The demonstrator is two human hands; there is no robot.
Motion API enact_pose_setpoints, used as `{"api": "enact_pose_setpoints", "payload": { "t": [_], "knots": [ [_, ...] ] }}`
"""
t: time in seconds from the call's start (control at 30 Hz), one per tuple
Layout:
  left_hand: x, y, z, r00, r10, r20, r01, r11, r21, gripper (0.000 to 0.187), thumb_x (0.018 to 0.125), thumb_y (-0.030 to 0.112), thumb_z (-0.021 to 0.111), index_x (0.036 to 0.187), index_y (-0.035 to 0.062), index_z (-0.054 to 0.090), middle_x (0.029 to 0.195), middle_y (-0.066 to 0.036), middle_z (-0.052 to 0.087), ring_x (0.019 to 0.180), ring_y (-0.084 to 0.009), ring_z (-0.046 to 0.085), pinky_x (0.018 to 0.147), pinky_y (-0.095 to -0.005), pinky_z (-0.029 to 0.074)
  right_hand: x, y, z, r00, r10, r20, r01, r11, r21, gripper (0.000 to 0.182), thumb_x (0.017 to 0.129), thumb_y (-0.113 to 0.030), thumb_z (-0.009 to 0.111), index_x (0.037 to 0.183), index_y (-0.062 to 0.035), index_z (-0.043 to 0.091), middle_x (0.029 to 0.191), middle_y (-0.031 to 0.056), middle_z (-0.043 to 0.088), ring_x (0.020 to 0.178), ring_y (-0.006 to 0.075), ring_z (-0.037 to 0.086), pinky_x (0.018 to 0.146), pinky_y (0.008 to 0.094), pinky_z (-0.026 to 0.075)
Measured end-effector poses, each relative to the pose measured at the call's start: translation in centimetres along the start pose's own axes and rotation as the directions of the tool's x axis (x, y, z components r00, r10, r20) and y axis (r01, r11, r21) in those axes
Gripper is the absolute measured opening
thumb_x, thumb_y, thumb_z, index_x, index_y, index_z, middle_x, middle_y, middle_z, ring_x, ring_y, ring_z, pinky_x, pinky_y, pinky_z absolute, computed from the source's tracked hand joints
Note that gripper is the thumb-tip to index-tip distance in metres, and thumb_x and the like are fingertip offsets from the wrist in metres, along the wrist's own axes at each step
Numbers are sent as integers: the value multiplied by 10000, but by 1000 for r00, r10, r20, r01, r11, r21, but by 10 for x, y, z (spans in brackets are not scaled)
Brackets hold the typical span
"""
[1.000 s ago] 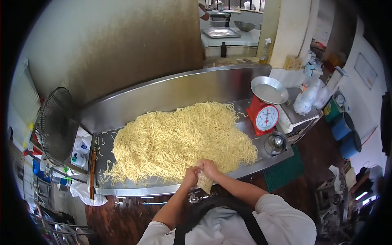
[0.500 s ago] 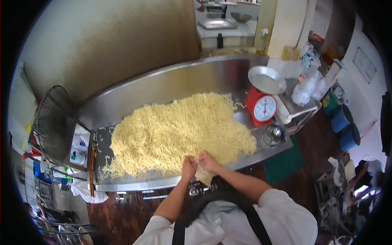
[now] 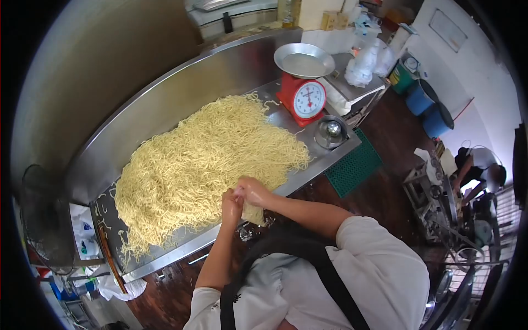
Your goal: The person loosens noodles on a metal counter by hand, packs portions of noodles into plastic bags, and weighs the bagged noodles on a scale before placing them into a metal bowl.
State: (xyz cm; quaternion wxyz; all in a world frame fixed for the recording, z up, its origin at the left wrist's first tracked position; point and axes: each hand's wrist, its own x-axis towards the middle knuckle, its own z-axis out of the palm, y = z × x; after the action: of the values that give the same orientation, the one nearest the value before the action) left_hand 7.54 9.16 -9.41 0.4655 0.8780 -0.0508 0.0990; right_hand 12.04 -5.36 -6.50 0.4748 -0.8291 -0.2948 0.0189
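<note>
My left hand [image 3: 231, 206] and my right hand [image 3: 253, 192] are together at the front edge of a steel table, both closed on the gathered top of a clear plastic bag [image 3: 253, 215]. Yellow noodles show through the bag, which hangs below my right hand. My fingers hide much of the bag's neck. Just beyond my hands, a wide heap of loose yellow noodles [image 3: 192, 159] spreads over the table [image 3: 308, 177].
A red dial scale [image 3: 301, 99] with a round metal pan stands at the table's right end, beside a metal bowl [image 3: 330, 132]. A fan [image 3: 47, 220] is at the left. Another person [image 3: 477, 170] bends over equipment at the right. A green mat [image 3: 355, 165] lies on the floor.
The view has turned to the right, bringing the other person into sight. My hands have drawn closer together at the bag's neck, with the right one now partly over it.
</note>
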Motion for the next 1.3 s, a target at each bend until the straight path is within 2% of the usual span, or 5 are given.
{"api": "enact_pose_setpoints", "payload": {
  "t": [0.33, 0.6, 1.0, 1.1, 1.3],
  "knots": [
    [-13, -11, 33, 929, -331, -167, 342, 939, 45, 137, 831, 34, 659, 966, 16, 680, 862, -138, 631, 787, -270, 608, 701, -371, 476, 46, 146, -426, 691, -24, -722, -266, 921, -286, 199, 892, -101, 586, 1074, -23, 586, 927, 165, 649, 841, 315, 637, 777, 401, 510],
    [0, 36, 88, 798, -427, -425, 536, 826, 176, 104, 865, 34, 652, 944, -27, 678, 860, -124, 620, 783, -241, 605, 710, -349, 478, 100, 373, -800, 650, -139, -747, -686, 316, -655, 436, 866, -116, 510, 1295, -152, 577, 1103, 207, 588, 1019, 395, 590, 873, 481, 493],
    [0, 35, 101, 738, -440, -511, 655, 649, 387, 126, 859, 70, 677, 952, -14, 667, 840, -176, 602, 759, -336, 579, 684, -422, 449, 111, 348, -859, 645, -131, -753, -645, 435, -628, 210, 889, -208, 590, 1042, -102, 689, 976, 168, 683, 904, 312, 671, 798, 418, 532],
    [7, 60, 101, 713, -455, -533, 677, 646, 353, 167, 881, 104, 660, 989, -22, 671, 874, -208, 635, 808, -375, 600, 727, -426, 465, 129, 282, -854, 312, -111, -944, -308, 928, -211, 226, 897, -143, 590, 1066, -1, 637, 989, 167, 690, 886, 297, 684, 755, 369, 574],
    [-26, 113, 104, 307, -619, -723, 571, 728, -381, 214, 906, 114, 605, 993, -76, 653, 909, -150, 688, 842, -225, 643, 773, -389, 510, 151, 147, -700, 620, -258, -741, 352, 935, -31, 285, 984, -108, 508, 1239, -1, 574, 1330, 152, 563, 1092, 270, 618, 886, 389, 570]
  ]
}}
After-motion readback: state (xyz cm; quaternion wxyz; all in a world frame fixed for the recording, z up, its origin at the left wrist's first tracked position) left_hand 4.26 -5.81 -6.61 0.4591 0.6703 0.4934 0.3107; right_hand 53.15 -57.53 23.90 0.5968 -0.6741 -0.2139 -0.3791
